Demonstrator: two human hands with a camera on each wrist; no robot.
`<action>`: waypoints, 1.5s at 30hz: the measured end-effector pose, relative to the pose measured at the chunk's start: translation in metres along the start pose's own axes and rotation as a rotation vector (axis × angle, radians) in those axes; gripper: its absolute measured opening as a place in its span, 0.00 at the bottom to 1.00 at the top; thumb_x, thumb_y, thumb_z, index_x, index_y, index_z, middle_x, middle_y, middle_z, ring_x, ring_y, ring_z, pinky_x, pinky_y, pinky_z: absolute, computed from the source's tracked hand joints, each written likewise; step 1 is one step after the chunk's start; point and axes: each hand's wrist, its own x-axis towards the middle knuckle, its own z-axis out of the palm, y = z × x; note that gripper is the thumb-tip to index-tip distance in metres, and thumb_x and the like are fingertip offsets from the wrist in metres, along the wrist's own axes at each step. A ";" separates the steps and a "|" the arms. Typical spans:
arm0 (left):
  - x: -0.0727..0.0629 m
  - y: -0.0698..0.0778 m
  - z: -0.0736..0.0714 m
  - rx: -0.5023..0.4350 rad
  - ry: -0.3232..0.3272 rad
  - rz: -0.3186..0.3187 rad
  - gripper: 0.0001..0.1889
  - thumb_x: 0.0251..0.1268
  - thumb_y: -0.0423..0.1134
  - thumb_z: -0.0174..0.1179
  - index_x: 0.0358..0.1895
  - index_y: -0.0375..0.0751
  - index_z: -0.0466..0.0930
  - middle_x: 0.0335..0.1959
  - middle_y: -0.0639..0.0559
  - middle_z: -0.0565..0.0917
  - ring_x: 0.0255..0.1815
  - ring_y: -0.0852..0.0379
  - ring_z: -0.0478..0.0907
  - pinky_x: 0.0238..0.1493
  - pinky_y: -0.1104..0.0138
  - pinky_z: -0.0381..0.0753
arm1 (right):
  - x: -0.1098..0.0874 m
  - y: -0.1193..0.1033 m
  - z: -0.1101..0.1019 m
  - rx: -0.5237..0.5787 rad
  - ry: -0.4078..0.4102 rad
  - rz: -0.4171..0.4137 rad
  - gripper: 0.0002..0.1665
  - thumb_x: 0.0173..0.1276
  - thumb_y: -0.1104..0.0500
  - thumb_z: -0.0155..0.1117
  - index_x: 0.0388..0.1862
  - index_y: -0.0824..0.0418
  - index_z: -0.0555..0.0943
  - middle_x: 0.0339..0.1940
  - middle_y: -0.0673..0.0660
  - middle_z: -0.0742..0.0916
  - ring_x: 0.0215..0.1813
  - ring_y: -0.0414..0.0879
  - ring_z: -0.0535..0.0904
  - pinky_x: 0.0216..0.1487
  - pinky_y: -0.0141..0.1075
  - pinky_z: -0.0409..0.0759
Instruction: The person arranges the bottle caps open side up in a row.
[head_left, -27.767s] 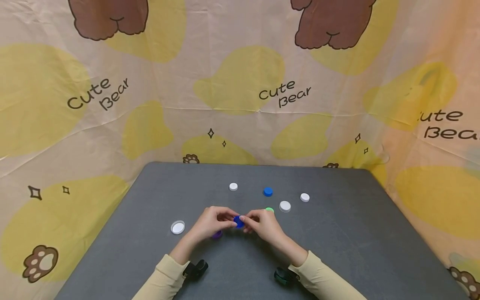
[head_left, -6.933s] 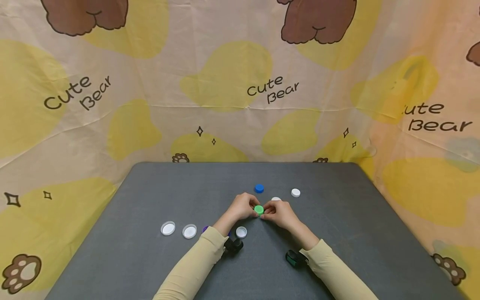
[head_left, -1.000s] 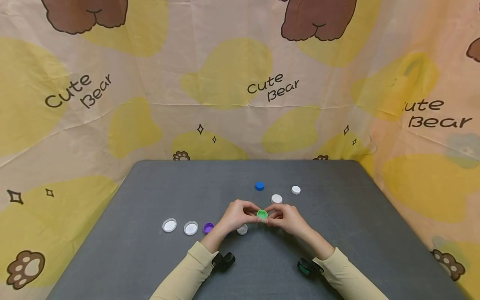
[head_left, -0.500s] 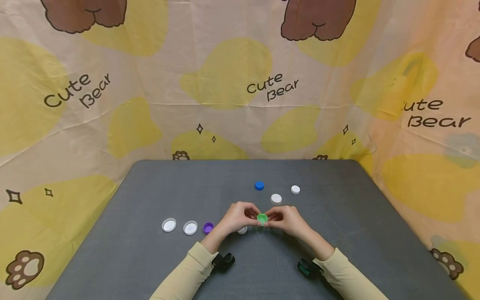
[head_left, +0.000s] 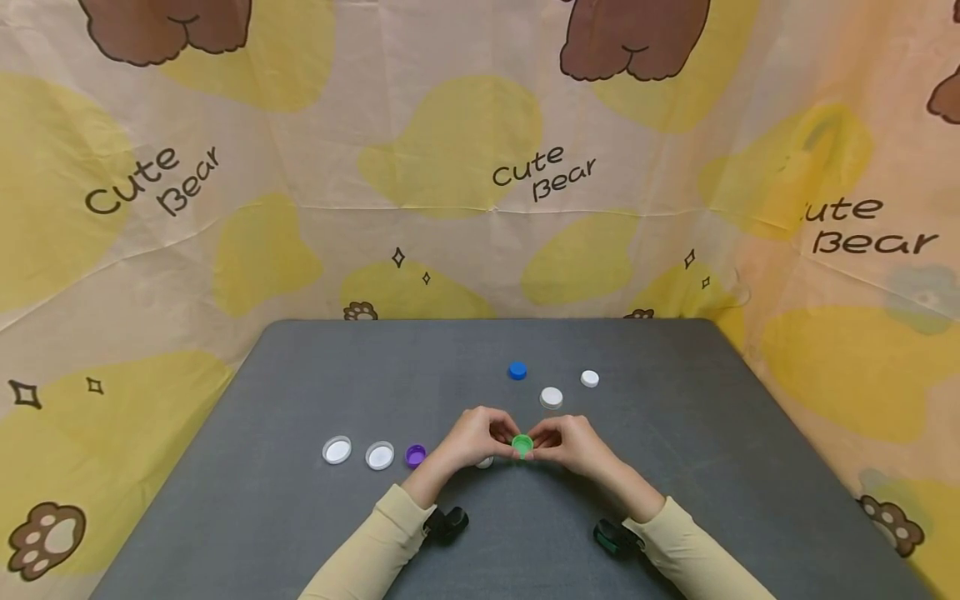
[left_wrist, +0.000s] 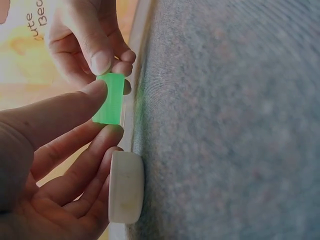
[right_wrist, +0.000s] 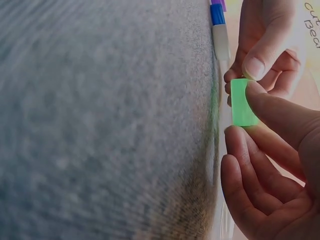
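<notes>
Setting down seems in hand: fingers of left hand (head_left: pixel 474 435) and right hand (head_left: pixel 579 443) pinch the green cap (head_left: pixel 522 447) above the tabletop (head_left: pixel 540 542), right of the purple cap (head_left: pixel 416 456); next likely calls for lowering, then release

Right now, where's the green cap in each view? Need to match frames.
Head: green cap in the lower half, slightly right of centre.
Left wrist: green cap left of centre, slightly above mid-height.
Right wrist: green cap right of centre, slightly above mid-height.
Shared landmark: left hand, pinching it; at lower left in left wrist, top right in right wrist.
</notes>
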 end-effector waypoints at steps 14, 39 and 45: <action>-0.001 -0.003 -0.001 -0.002 -0.033 -0.013 0.11 0.44 0.37 0.75 0.34 0.42 0.85 0.29 0.52 0.87 0.29 0.66 0.81 0.33 0.73 0.78 | 0.005 0.000 0.004 0.002 -0.050 -0.029 0.12 0.54 0.56 0.75 0.35 0.60 0.85 0.27 0.51 0.88 0.29 0.33 0.82 0.29 0.27 0.78; -0.002 -0.002 -0.002 0.027 -0.062 -0.032 0.12 0.43 0.36 0.75 0.35 0.44 0.86 0.30 0.54 0.86 0.33 0.59 0.80 0.35 0.72 0.76 | 0.004 0.000 0.003 -0.003 -0.099 0.001 0.15 0.53 0.55 0.75 0.38 0.59 0.84 0.28 0.50 0.88 0.30 0.35 0.83 0.31 0.27 0.79; -0.002 -0.004 -0.002 0.029 -0.066 -0.028 0.13 0.43 0.36 0.75 0.35 0.44 0.86 0.30 0.55 0.86 0.33 0.60 0.80 0.35 0.72 0.76 | 0.004 -0.001 0.002 -0.007 -0.103 0.003 0.14 0.53 0.56 0.75 0.38 0.59 0.84 0.29 0.50 0.88 0.30 0.35 0.83 0.31 0.27 0.79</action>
